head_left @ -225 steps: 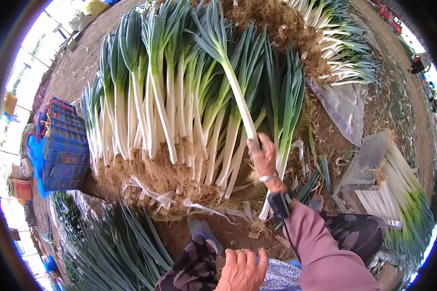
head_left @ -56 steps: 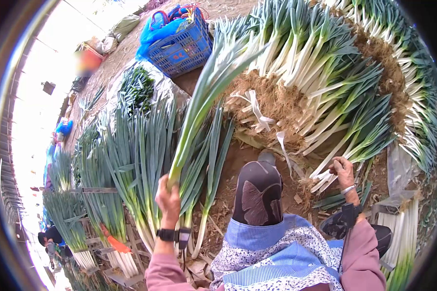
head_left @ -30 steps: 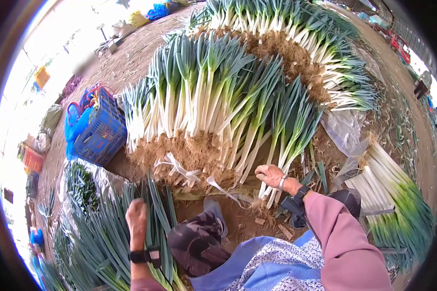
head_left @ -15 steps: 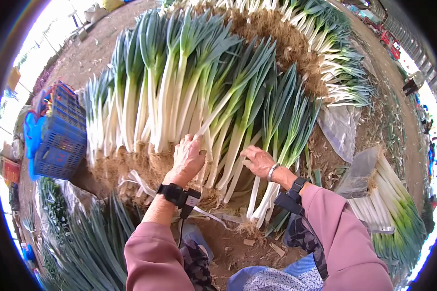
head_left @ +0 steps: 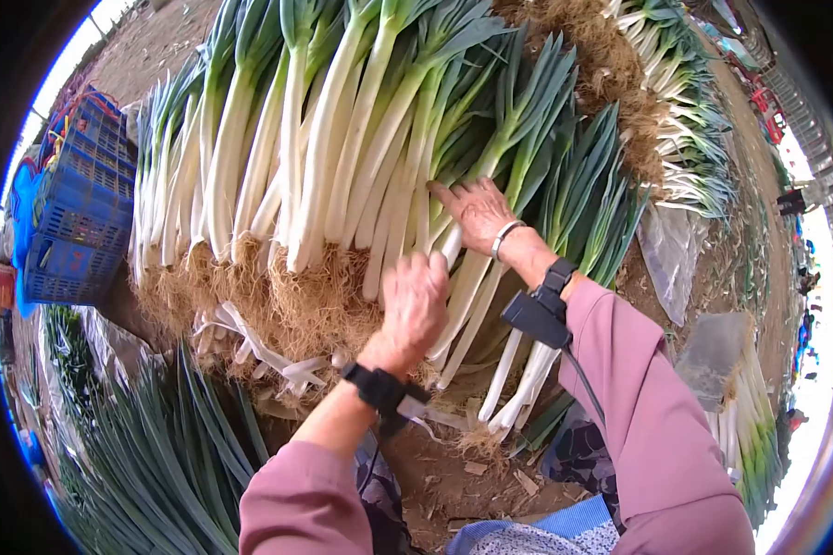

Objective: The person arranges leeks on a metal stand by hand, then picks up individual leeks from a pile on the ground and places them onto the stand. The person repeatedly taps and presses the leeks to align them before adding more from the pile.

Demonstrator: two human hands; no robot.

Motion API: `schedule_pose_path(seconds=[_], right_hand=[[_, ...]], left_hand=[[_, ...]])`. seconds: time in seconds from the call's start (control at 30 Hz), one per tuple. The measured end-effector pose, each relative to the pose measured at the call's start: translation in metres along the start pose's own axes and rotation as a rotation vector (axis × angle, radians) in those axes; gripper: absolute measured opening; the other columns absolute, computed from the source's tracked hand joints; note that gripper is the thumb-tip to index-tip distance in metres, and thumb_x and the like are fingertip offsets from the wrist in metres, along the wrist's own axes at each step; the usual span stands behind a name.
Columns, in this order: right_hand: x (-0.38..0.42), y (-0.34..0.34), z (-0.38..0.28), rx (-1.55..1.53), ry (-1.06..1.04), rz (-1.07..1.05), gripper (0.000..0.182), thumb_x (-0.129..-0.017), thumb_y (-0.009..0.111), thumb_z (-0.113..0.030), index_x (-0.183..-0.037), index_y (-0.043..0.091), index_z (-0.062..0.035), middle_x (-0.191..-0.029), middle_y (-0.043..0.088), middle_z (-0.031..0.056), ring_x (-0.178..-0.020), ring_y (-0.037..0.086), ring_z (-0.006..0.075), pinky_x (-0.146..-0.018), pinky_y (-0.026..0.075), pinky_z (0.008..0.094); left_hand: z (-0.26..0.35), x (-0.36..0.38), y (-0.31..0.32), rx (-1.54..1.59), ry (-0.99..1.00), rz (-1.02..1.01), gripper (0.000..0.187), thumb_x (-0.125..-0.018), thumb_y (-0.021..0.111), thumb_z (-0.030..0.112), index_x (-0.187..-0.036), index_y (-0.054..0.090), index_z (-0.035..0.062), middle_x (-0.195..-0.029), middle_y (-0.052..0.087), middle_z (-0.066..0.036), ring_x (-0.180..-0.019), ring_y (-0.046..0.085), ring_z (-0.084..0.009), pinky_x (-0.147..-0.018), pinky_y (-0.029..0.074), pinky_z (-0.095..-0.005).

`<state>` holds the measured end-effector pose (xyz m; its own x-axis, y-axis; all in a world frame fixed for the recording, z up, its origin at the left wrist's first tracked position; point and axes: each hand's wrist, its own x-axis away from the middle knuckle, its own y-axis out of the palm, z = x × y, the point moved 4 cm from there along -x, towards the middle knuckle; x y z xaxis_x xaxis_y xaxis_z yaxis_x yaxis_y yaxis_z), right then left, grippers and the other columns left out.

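A big pile of leeks (head_left: pixel 329 148) leans in front of me, white shafts toward me, green leaves away and brown roots at the near ends. My left hand (head_left: pixel 416 301) is closed at the lower end of one leek (head_left: pixel 452 242), its fingers curled and slightly blurred. Farther up the same leek, my right hand (head_left: pixel 477 217), with a bracelet on the wrist, has its fingers closed over the shaft near the green part. Part of the shaft shows between the two hands. A few separate leeks (head_left: pixel 518 370) lie at the right end of the pile.
A blue plastic crate (head_left: pixel 79 213) stands on the left. Dark green leaves (head_left: pixel 148 453) spread at the lower left. More leeks (head_left: pixel 699 139) with matted roots (head_left: pixel 611 65) lie at the back right, beside plastic sheeting (head_left: pixel 671 259). Another bundle (head_left: pixel 750 425) rests at the right.
My right hand has moved up and away along the leeks. My left hand has shifted right and nearer. The view has come closer to the pile.
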<state>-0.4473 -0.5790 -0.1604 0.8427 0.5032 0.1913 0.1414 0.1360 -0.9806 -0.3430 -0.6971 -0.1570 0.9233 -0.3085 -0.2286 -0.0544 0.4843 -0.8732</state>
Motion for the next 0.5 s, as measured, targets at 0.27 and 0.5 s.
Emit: schedule_pose_path(seconds=[0.27,0.5], right_hand=[[0.046,0.033,-0.001,0.097,-0.121,0.039,0.041,-0.071,0.061,-0.009,-0.112,0.063,-0.0151,-0.105,0.056,0.0093,-0.096,0.06,0.0227,-0.077,0.041,0.0358],[0.167,0.097,0.028,-0.054,0.077,-0.134,0.065,-0.069,0.058,0.006,-0.13,0.048,-0.0119,-0.139,0.038,0.0198,-0.112,0.052,0.0342,-0.096,0.041,0.0413]], left_hand=[[0.015,0.057,0.024,-0.066,0.041,-0.236,0.024,-0.068,0.054,0.0,-0.091,0.047,0.0004,-0.089,0.052,-0.019,-0.084,0.054,-0.0338,-0.074,0.042,-0.0449],[0.038,0.067,0.01,0.107,0.131,-0.222,0.023,-0.075,0.054,0.002,-0.098,0.054,-0.0005,-0.102,0.051,-0.021,-0.092,0.054,-0.0363,-0.08,0.043,-0.0461]])
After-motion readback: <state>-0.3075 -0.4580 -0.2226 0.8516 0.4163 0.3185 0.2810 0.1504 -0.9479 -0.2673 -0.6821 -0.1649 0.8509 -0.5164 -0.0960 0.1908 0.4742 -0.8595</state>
